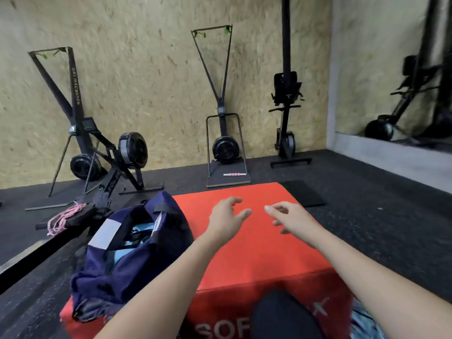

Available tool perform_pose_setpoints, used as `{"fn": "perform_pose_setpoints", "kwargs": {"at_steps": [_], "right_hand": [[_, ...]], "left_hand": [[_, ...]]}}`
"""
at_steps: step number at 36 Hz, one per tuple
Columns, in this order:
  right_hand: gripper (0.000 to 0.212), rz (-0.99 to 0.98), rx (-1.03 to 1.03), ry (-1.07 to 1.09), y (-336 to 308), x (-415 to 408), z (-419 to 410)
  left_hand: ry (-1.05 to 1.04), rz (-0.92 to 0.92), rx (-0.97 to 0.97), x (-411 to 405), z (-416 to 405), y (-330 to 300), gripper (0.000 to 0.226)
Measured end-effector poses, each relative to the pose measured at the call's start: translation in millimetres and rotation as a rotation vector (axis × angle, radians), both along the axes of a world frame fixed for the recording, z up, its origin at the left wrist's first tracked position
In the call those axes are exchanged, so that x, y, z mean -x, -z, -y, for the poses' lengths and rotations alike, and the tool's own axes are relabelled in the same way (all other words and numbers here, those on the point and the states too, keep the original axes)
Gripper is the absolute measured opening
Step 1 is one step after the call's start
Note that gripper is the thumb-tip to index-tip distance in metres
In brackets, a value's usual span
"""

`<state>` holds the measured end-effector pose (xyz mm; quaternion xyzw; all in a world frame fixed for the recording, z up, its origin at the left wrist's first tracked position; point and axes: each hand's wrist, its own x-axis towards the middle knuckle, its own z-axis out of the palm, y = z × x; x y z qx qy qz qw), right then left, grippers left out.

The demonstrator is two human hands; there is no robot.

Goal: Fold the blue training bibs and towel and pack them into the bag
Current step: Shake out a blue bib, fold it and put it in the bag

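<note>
Both arms reach forward over the red foam box (256, 241), and neither hand holds anything: the left hand (226, 217) has its fingers loosely curled and spread above the box top, and the right hand (287, 215) mirrors it with thumb and fingers apart and relaxed. They hang near each other, not touching, seemingly free above the bare red surface, which looks like the working area where cloth gets laid flat for folding. The navy bag (127, 253) sits on the left part of the box with its mouth gaping toward the person, likely left open so folded pieces can drop straight in. Light blue cloth (138, 232), probably bibs, shows inside that opening. A further patch of pale blue fabric (364, 324) lies at the lower right by the person's knee; whether that is a bib or the towel I cannot tell.
</note>
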<state>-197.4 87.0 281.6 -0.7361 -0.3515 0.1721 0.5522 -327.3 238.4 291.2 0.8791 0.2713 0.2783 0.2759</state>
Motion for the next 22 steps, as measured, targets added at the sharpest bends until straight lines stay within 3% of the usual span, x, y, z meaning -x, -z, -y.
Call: {"fn": "perform_pose_setpoints", "kwargs": {"at_steps": [8,14,22], "right_hand": [[0.023,-0.040,0.102,0.223,67,-71,113],[0.021,-0.090,0.257,0.342,136,-111,187],[0.029,-0.192,0.493,0.333,243,-150,244]], "left_hand": [[0.216,-0.122,0.048,-82,103,51,0.046],[0.401,-0.317,0.078,-139,174,118,0.053],[0.494,-0.562,0.124,-189,233,215,0.055]]}}
